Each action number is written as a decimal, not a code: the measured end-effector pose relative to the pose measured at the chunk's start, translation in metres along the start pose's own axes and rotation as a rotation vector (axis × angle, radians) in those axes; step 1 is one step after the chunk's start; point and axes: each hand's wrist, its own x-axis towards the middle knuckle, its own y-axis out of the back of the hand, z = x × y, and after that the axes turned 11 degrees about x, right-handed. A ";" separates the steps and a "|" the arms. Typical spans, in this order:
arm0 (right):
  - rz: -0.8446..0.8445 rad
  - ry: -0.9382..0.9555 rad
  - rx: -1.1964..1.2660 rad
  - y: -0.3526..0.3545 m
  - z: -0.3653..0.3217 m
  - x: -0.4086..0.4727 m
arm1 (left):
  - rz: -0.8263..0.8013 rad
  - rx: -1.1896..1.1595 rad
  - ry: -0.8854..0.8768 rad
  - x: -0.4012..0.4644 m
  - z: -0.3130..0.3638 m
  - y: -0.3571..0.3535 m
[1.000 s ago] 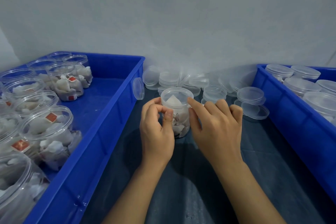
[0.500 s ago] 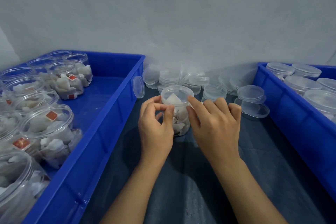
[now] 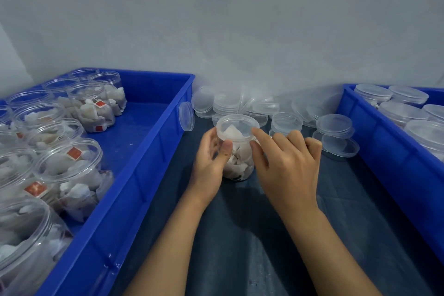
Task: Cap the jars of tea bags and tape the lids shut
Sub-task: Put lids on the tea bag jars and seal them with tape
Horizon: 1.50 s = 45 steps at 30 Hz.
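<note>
**Dark counter, two blue bins, loose lids**

The counter has a dark, faintly creased surface. A blue bin sits on its left side and another blue bin on its right. Between them stands one capped jar of tea bags. Behind it, along the wall, a heap of clear lids lies stacked and scattered, perhaps partly inside a thin bag.
</note>
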 end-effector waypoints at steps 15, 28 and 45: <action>-0.133 -0.098 0.160 0.014 0.004 0.002 | 0.125 0.012 -0.057 -0.005 0.006 -0.009; -0.224 -0.236 0.119 0.014 0.004 0.001 | 0.089 -0.044 0.001 -0.006 0.010 -0.003; -0.199 -0.331 0.314 0.017 0.003 0.006 | -0.039 -0.105 0.082 -0.004 0.020 0.010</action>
